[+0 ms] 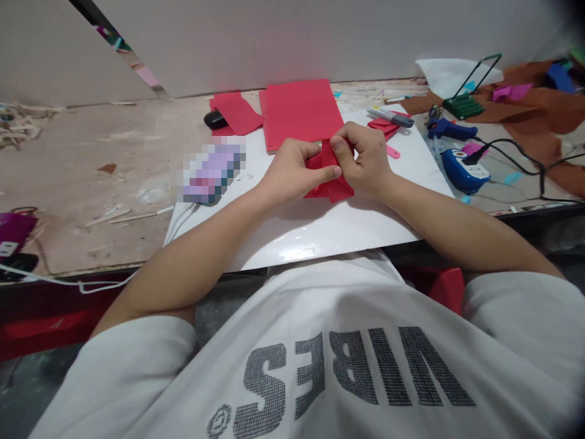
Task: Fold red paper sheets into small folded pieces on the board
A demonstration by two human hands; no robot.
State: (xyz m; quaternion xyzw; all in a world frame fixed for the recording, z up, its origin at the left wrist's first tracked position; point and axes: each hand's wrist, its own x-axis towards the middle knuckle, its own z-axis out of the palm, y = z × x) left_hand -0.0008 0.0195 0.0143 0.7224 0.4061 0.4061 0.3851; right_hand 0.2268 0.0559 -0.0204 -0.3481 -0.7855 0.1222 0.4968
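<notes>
Between my two hands is a piece of folded red paper (329, 160), held just above the white board (283, 235). My left hand (299, 167) grips its left side, with the thumb pressed across the front. My right hand (365, 155) pinches the upper right part between thumb and bent fingers. A strip of the paper stands up between the hands, and loose flaps hang below them. Some of the folds are hidden behind my fingers. Right behind the hands lies a stack of red paper sheets (299, 113).
Left of the hands lies a phone (212, 174) with a white cable. A utility knife (392, 116) rests on red scraps at the right. Beyond it are a blue glue gun (452, 130), a blue power socket (464, 174) with black cords, and a green stand (464, 105). A wall rises behind.
</notes>
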